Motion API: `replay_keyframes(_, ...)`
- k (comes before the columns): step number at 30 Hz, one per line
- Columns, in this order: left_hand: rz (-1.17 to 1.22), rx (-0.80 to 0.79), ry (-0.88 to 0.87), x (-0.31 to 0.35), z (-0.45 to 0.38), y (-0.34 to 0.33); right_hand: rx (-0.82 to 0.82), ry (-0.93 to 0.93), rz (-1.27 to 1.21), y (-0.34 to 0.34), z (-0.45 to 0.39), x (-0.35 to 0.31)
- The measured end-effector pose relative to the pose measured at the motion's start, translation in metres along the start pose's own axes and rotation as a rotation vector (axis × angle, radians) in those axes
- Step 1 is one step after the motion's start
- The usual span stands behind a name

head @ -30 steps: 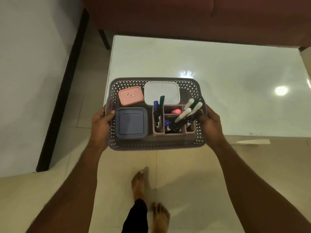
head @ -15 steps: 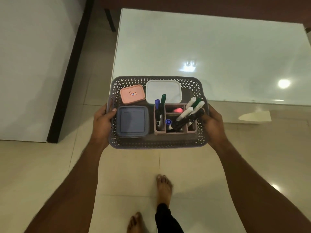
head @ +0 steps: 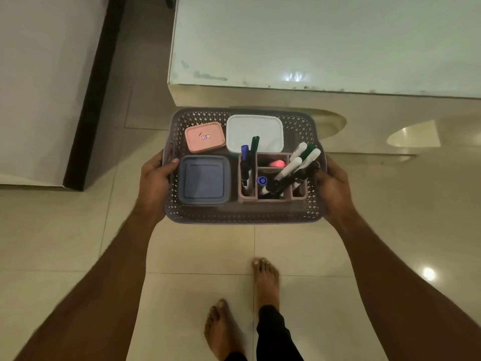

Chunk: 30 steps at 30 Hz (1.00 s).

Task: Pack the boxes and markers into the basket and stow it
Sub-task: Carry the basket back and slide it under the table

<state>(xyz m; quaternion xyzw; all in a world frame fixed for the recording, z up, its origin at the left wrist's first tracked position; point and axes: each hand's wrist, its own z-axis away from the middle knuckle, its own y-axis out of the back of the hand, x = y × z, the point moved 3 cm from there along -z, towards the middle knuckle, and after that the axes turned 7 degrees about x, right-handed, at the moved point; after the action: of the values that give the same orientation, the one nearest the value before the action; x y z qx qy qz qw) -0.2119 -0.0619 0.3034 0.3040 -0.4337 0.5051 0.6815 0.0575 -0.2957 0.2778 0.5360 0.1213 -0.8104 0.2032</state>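
Basket [head: 242,216]: you hold this grey perforated basket level in the air over the tiled floor [head: 390,217], in front of the near edge of the white desk [head: 325,43] and clear of it. Its long axis runs left to right between your hands, so both hands are equally near and the load is shared. Your left hand [head: 153,183] grips the left short wall, thumb hooked over the rim; your right hand [head: 334,186] grips the right short wall, fingers curled under and round it.

Contents, largest first. The white box [head: 260,126] sits at the far middle. The blue box [head: 204,181] sits at the near left, just beside your left thumb. The pink divided holder [head: 273,199] sits at the near right. The pink box [head: 205,136] sits at the far left. The markers [head: 291,168] stand in the holder, several leaning toward your right hand.

Packing appears complete; stowing remains. Where the basket goes is not shown. Keep the basket level during the carry: the leaning markers are likely to tip out toward the right if that side drops.
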Motion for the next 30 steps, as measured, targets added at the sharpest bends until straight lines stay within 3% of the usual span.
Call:
replay_keyframes(15,-0.006,0.015,-0.026,-0.146,-0.101,-0.013,-0.003,0.056,0.024,-0.01,-0.092,0.137)
replay_keyframes(24,-0.008,0.005,-0.114,-0.186,-0.198,-0.047,0.004,0.104,-0.073,-0.033,-0.186,0.183)
replay_keyframes(30,0.051,-0.028,-0.166,-0.188,-0.251,-0.08,0.006,0.188,-0.081,-0.043,-0.245,0.179)
